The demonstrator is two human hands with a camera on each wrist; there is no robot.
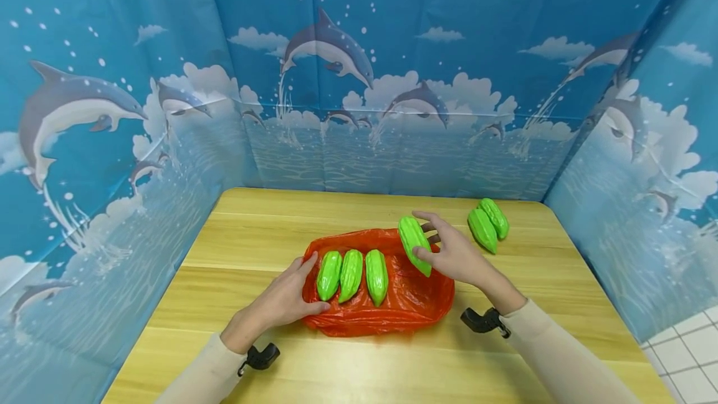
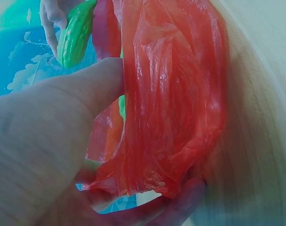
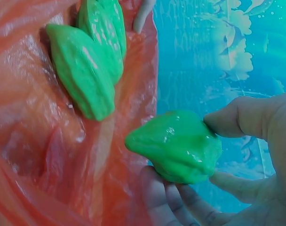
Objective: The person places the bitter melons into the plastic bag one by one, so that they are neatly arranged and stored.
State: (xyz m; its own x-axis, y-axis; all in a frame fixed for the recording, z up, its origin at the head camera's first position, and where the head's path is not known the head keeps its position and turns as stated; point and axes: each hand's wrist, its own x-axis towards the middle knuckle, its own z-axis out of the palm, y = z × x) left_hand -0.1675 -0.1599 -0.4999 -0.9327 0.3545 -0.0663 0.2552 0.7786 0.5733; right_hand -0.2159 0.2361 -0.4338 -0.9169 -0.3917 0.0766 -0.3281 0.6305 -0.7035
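A red plastic bag lies spread wide on the table, with three glossy green bitter melons side by side in its left half. Over the bag's right part my right hand holds another bitter melon between thumb and fingers. That held melon points its tapered end toward the bag in the right wrist view. My left hand grips the bag's left side. In the left wrist view its thumb goes over the rim, while the other fingers lie under the red plastic.
Two more bitter melons lie together at the table's back right. The wooden table is walled in by a blue dolphin-print curtain at the back and sides. White floor tiles show at the lower right.
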